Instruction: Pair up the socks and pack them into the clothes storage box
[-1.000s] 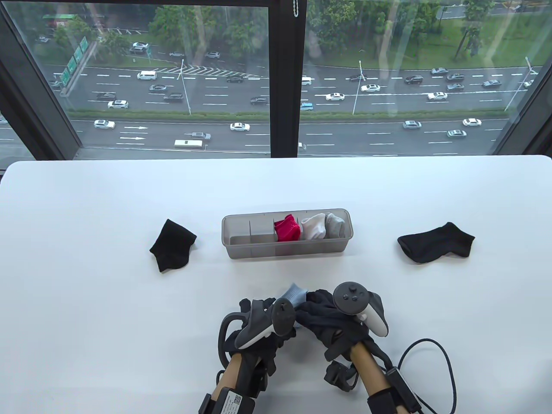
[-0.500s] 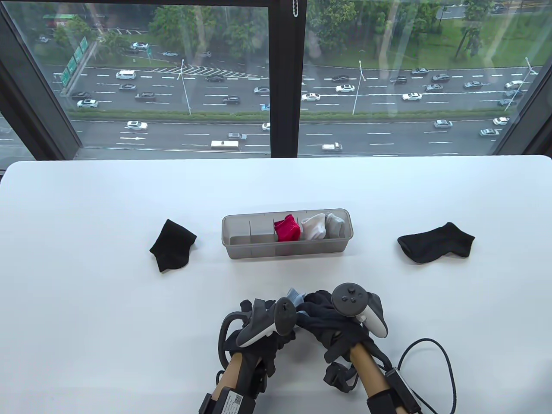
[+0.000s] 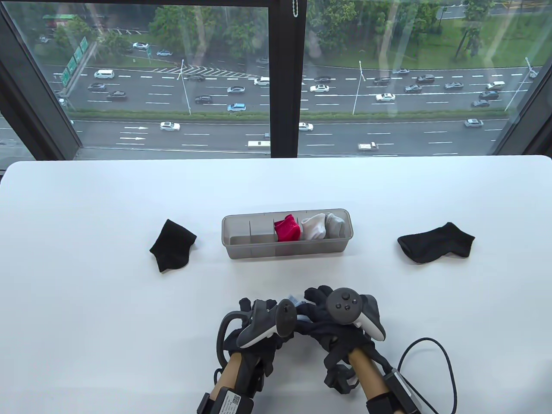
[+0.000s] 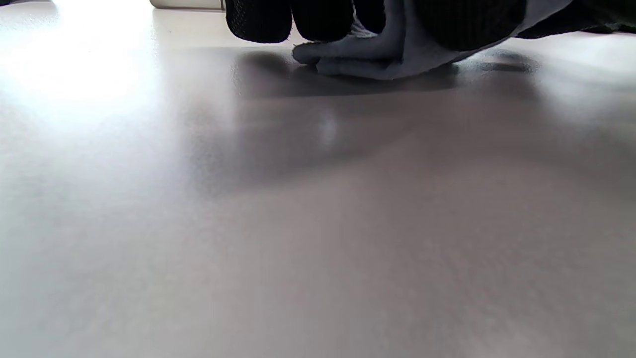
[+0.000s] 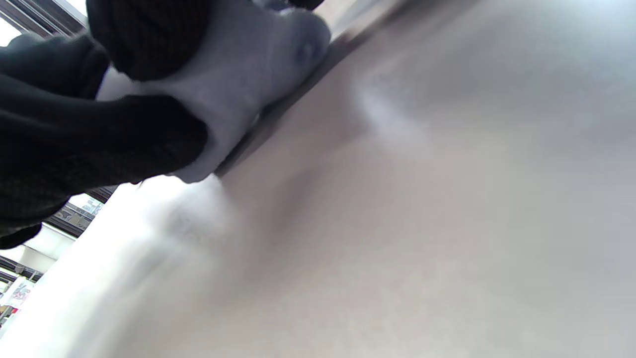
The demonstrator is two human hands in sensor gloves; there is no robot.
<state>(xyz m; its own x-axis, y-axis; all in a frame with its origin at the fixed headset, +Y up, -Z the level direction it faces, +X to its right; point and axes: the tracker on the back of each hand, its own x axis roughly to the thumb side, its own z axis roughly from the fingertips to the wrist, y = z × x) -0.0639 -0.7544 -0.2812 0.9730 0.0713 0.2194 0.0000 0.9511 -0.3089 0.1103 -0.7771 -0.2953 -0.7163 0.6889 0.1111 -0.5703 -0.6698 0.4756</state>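
**Both hands bunched on a pale blue sock**

Near the front edge of the white table (image 3: 86, 207), both gloved hands sit close together over a small light-blue sock (image 3: 292, 300). From above, only a sliver of it peeks out between them. The left hand (image 3: 258, 321) has its fingers (image 4: 258, 20) curled down onto the fabric, fingertips touching the tabletop beside the bundle. The right hand (image 3: 340, 319) wraps its fingers (image 5: 144, 35) round the same sock, which bulges out pale between the dark glove fingers in the right wrist view. The sock rests on the table, folded or rolled into a lump; how it is folded I cannot tell.

Farther back, at the middle of the table, stands the grey storage box (image 3: 241, 252) with dividers. A red pair (image 3: 287, 228), a white pair (image 3: 313, 227) and a grey pair (image 3: 334, 224) fill its right-hand compartments, side by side. One black sock (image 3: 172, 246) lies flat left of the box, another black sock (image 3: 435, 243) well off to the right. A black cable (image 3: 448, 371) loops beside the right wrist.
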